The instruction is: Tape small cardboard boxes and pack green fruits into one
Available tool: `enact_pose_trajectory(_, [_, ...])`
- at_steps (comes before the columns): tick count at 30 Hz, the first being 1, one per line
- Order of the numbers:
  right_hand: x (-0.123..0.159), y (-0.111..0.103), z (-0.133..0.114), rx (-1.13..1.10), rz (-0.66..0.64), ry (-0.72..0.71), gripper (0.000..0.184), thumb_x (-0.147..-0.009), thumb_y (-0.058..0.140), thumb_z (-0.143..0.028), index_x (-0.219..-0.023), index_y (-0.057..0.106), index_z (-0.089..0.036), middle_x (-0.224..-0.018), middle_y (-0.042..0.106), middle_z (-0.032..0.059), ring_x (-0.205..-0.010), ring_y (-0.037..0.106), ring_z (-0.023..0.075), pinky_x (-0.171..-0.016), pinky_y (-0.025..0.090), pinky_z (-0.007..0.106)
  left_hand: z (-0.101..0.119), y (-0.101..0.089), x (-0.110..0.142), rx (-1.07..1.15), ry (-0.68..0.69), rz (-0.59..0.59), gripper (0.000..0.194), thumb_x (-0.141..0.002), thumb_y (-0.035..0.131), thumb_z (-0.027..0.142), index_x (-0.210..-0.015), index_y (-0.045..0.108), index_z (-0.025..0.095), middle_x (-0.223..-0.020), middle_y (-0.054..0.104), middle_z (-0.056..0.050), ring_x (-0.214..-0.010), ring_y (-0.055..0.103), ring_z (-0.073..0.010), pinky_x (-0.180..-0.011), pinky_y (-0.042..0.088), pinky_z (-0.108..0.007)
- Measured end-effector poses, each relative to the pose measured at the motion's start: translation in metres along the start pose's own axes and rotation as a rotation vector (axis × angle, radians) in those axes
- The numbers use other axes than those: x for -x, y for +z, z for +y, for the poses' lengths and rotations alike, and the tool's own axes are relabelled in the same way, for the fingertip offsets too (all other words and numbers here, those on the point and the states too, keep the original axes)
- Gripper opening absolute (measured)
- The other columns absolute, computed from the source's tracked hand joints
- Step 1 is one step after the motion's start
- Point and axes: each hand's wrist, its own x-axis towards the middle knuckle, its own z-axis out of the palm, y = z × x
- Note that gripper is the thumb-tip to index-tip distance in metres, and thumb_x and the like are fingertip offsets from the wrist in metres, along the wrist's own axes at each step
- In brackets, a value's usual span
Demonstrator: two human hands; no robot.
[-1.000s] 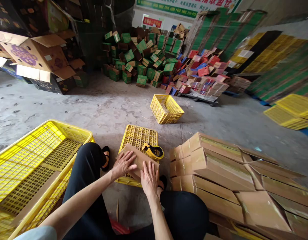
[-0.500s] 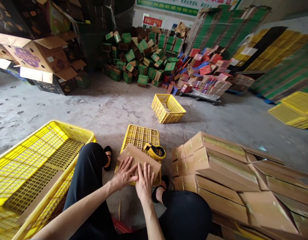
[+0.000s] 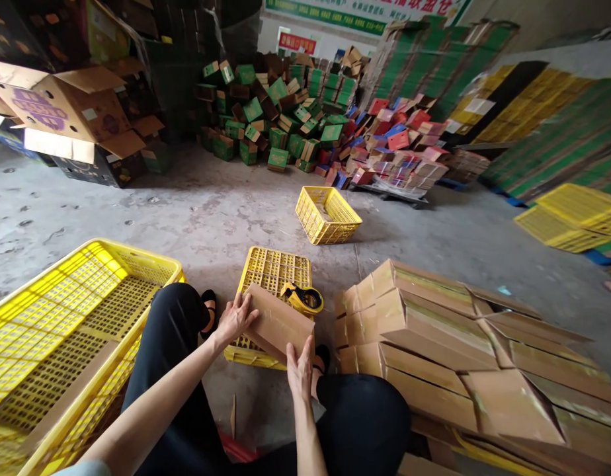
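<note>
A folded piece of brown cardboard lies aslant over an upturned yellow plastic crate between my feet. My left hand grips its left end, fingers over the top edge. At the right end, my right hand holds the near corner, thumb and fingers at the edge. Just beyond the cardboard, a yellow and black tape dispenser rests on the crate's right side. Whatever parts of my fingers are under the cardboard are hidden.
On my left stands a large yellow crate with a cardboard strip inside. Stacked flattened cartons sit close on my right. A smaller yellow crate is on the floor ahead. Green boxes and red boxes are heaped farther back.
Both hands lay flat on the cardboard and drew together at its middle. Now they have parted to its two ends and grip it there. The tape dispenser stays on the crate.
</note>
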Motion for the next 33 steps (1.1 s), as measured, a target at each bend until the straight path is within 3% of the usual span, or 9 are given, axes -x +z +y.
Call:
enact_pose_trajectory(4, [-0.018,-0.015,0.005,-0.033,-0.122,0.074,0.088,-0.104,0.028,-0.069,-0.165,0.037,-0.006,-0.155,0.059,0.0222,-0.141,0.060,0.0304,-0.112,0.049,0.038,0.004,-0.006,-0.017,0.075,-0.170,-0.154,0.073,-0.105,0.046,0.055,-0.164,0.036,0.013,-0.150,0.059,-0.023,-0.122,0.071,-0.0339,-0.103,0.052,-0.042])
enact_pose_trajectory(10, [-0.009,-0.022,-0.005,-0.003,-0.151,0.125,0.090,-0.103,0.039,-0.065,-0.166,0.030,-0.001,-0.167,0.043,0.0231,-0.151,0.049,0.0294,-0.115,0.045,0.032,-0.007,-0.009,-0.008,0.307,-0.215,-0.122,0.076,-0.101,0.051,0.058,-0.164,0.039,0.017,-0.144,0.063,-0.017,-0.127,0.068,-0.0319,-0.105,0.054,-0.040])
enact_pose_trajectory(13, [0.001,-0.033,-0.023,-0.034,-0.119,0.016,0.095,-0.102,0.042,-0.066,-0.171,0.016,-0.006,-0.172,0.033,0.0208,-0.156,0.042,0.0312,-0.121,0.041,0.038,-0.014,-0.015,-0.002,0.430,-0.208,-0.122,0.081,-0.098,0.051,0.066,-0.161,0.043,0.016,-0.147,0.062,-0.017,-0.137,0.061,-0.0337,-0.111,0.050,-0.041])
enact_pose_trajectory(16, [0.010,-0.056,-0.049,-0.013,-0.023,-0.136,0.096,-0.102,0.043,-0.068,-0.172,0.009,-0.011,-0.175,0.027,0.0194,-0.159,0.035,0.0338,-0.125,0.039,0.044,-0.013,-0.020,0.000,0.565,-0.250,-0.196,0.088,-0.096,0.048,0.076,-0.159,0.046,0.014,-0.151,0.060,-0.019,-0.145,0.053,-0.0365,-0.120,0.044,-0.044])
enact_pose_trajectory(19, [0.019,-0.083,-0.076,0.011,0.080,-0.306,0.095,-0.103,0.048,-0.066,-0.173,0.007,-0.016,-0.176,0.026,0.0178,-0.161,0.028,0.0393,-0.125,0.037,0.055,-0.003,-0.015,0.001,0.688,-0.334,-0.303,0.097,-0.094,0.042,0.083,-0.160,0.045,0.012,-0.163,0.048,-0.020,-0.157,0.037,-0.0381,-0.130,0.030,-0.048])
enact_pose_trajectory(23, [0.025,-0.104,-0.100,0.082,0.087,-0.430,0.096,-0.102,0.051,-0.065,-0.173,0.003,-0.021,-0.176,0.026,0.0179,-0.159,0.030,0.0441,-0.121,0.036,0.067,0.017,-0.008,0.006,0.719,-0.389,-0.402,0.103,-0.093,0.032,0.088,-0.164,0.041,0.014,-0.173,0.033,-0.016,-0.163,0.020,-0.0356,-0.134,0.017,-0.050])
enact_pose_trajectory(26, [0.022,-0.105,-0.108,0.106,0.088,-0.464,0.099,-0.102,0.050,-0.067,-0.173,-0.001,-0.020,-0.176,0.024,0.0199,-0.159,0.030,0.0453,-0.119,0.038,0.068,0.040,-0.026,0.009,0.681,-0.238,-0.433,0.097,-0.097,0.028,0.086,-0.163,0.044,0.016,-0.173,0.033,-0.012,-0.165,0.012,-0.0338,-0.135,0.009,-0.052])
enact_pose_trajectory(29, [0.017,-0.101,-0.116,0.105,0.031,-0.517,0.098,-0.102,0.048,-0.069,-0.173,-0.001,-0.022,-0.176,0.023,0.0185,-0.160,0.029,0.0446,-0.121,0.035,0.069,0.071,-0.063,0.010,0.739,0.005,-0.456,0.083,-0.104,0.026,0.076,-0.167,0.037,0.023,-0.175,0.026,-0.005,-0.165,0.010,-0.0308,-0.135,0.011,-0.053])
enact_pose_trajectory(33, [0.011,-0.097,-0.126,0.040,-0.048,-0.601,0.084,-0.107,0.044,-0.063,-0.173,0.008,-0.026,-0.176,0.028,0.0140,-0.161,0.030,0.0397,-0.125,0.033,0.066,0.104,-0.106,0.003,0.791,0.302,-0.355,0.069,-0.110,0.023,0.064,-0.170,0.027,0.029,-0.178,0.013,0.001,-0.165,0.009,-0.0262,-0.136,0.015,-0.049])
